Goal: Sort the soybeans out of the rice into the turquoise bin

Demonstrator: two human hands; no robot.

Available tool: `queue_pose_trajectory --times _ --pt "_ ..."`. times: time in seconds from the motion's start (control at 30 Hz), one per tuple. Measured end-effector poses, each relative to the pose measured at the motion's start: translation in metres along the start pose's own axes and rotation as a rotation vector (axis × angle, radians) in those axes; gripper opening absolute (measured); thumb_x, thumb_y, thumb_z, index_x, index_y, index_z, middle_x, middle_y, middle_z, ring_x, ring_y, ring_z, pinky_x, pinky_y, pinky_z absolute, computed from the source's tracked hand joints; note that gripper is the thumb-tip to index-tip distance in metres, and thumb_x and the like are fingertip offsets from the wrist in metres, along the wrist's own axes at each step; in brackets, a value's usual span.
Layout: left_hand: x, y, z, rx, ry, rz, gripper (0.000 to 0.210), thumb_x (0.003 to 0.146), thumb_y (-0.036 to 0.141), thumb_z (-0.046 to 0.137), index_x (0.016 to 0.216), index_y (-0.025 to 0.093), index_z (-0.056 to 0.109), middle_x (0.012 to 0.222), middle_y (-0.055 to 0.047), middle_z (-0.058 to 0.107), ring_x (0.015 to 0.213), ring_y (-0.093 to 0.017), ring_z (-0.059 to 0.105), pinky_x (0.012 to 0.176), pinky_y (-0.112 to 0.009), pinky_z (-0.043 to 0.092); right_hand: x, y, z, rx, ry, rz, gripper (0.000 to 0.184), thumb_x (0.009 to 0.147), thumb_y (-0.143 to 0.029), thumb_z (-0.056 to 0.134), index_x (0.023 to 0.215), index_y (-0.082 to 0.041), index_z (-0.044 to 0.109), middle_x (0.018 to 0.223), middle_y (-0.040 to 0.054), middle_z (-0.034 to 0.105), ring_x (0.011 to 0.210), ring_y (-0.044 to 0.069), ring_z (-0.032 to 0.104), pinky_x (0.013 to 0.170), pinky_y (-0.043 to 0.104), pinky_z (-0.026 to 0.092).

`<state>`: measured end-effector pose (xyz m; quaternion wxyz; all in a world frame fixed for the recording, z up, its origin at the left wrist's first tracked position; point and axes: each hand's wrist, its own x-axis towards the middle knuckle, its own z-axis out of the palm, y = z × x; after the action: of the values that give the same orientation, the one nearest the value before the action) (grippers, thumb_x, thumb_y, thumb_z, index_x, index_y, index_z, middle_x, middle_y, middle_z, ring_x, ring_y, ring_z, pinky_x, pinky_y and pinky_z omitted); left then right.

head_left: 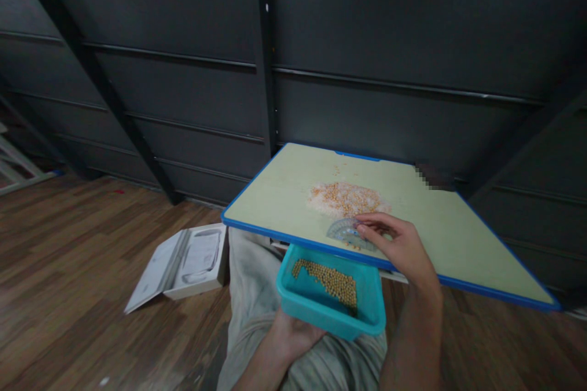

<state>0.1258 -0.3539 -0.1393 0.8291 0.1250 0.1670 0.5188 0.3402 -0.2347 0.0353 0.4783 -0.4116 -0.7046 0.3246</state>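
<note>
Pinched in my right hand (395,237) is a clear plastic protractor (342,229), lying low over the near part of a pale board (270,195) with a blue rim. A few golden beads (352,246) sit by the protractor, close to the board's near edge. Just beyond spreads a pile of white grains mixed with golden beads (348,197). My left hand (293,333) holds a turquoise plastic tray (316,310) from below, under the board's front edge; its fingers are mostly hidden beneath. Many golden beads (332,281) rest on the tray's bottom.
On the wooden floor (82,269) at the left lies an opened white box (197,259) with its lid folded out. A dark panelled wall (197,85) rises behind the board. A blurred-out dark object (435,177) lies at the board's far right edge.
</note>
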Motion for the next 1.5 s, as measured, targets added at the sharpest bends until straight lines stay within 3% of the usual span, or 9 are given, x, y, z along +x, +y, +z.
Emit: queue_pose_trajectory --times 0.17,0.27,0.4,0.63,0.83,1.23,1.5 --pt "0.002 0.000 0.007 -0.006 0.008 0.000 0.041 0.095 0.050 0.101 0.127 0.025 0.094 0.145 -0.013 0.094 0.172 -0.046 0.062 0.147 -0.065 0.047 -0.003 -0.003 -0.002 0.005 -0.062 0.009 0.018 0.089 -0.042 0.095 0.100 -0.030 0.101 0.092 0.0069 0.095 0.079 0.028 0.085 0.077 0.045 0.070" --pt "0.003 0.000 0.008 0.000 -0.009 0.001 0.036 0.095 0.052 0.100 0.119 0.025 0.095 0.144 -0.012 0.094 0.173 -0.044 0.061 0.148 -0.064 0.045 -0.005 -0.004 -0.004 0.003 -0.069 0.010 0.018 0.088 -0.042 0.095 0.101 -0.030 0.101 0.095 0.0071 0.096 0.080 0.028 0.085 0.078 0.045 0.069" --pt "0.002 -0.001 0.001 0.006 -0.023 0.001 0.043 0.096 0.056 0.099 0.126 0.025 0.094 0.141 -0.012 0.095 0.173 -0.045 0.062 0.147 -0.067 0.045 -0.003 -0.003 -0.003 -0.031 -0.094 -0.013 0.020 0.088 -0.040 0.093 0.105 -0.031 0.101 0.099 0.0068 0.096 0.081 0.027 0.083 0.079 0.045 0.068" --pt "0.001 -0.004 -0.014 0.020 0.035 -0.015 0.043 0.097 0.055 0.098 0.129 0.026 0.093 0.145 -0.012 0.094 0.171 -0.044 0.064 0.146 -0.066 0.048 0.003 0.008 0.002 -0.050 0.081 -0.001 0.027 0.092 -0.044 0.090 0.111 -0.028 0.100 0.106 0.0094 0.096 0.083 0.028 0.081 0.070 0.040 0.062" --pt "0.001 -0.003 -0.008 0.010 0.021 0.003 0.042 0.096 0.054 0.099 0.126 0.024 0.094 0.144 -0.013 0.094 0.168 -0.044 0.067 0.145 -0.063 0.050 0.004 0.013 -0.001 -0.054 0.182 -0.031 0.028 0.097 -0.048 0.089 0.114 -0.028 0.099 0.117 0.0115 0.096 0.099 0.033 0.085 0.087 0.047 0.067" --pt "0.000 -0.002 -0.008 0.019 0.000 -0.003 0.048 0.092 0.061 0.103 0.123 0.024 0.096 0.140 -0.010 0.096 0.169 -0.044 0.066 0.148 -0.060 0.046 0.007 0.017 0.001 -0.063 0.140 -0.009 0.031 0.098 -0.049 0.087 0.117 -0.026 0.098 0.118 0.0126 0.097 0.094 0.032 0.084 0.084 0.046 0.067" --pt "0.001 -0.003 -0.005 -0.010 -0.065 0.022 0.041 0.101 0.057 0.096 0.125 0.025 0.096 0.144 -0.009 0.094 0.170 -0.043 0.066 0.149 -0.062 0.044 0.007 0.019 -0.001 -0.042 0.106 -0.006 0.030 0.096 -0.047 0.088 0.116 -0.028 0.099 0.113 0.0108 0.097 0.095 0.032 0.087 0.083 0.047 0.068"
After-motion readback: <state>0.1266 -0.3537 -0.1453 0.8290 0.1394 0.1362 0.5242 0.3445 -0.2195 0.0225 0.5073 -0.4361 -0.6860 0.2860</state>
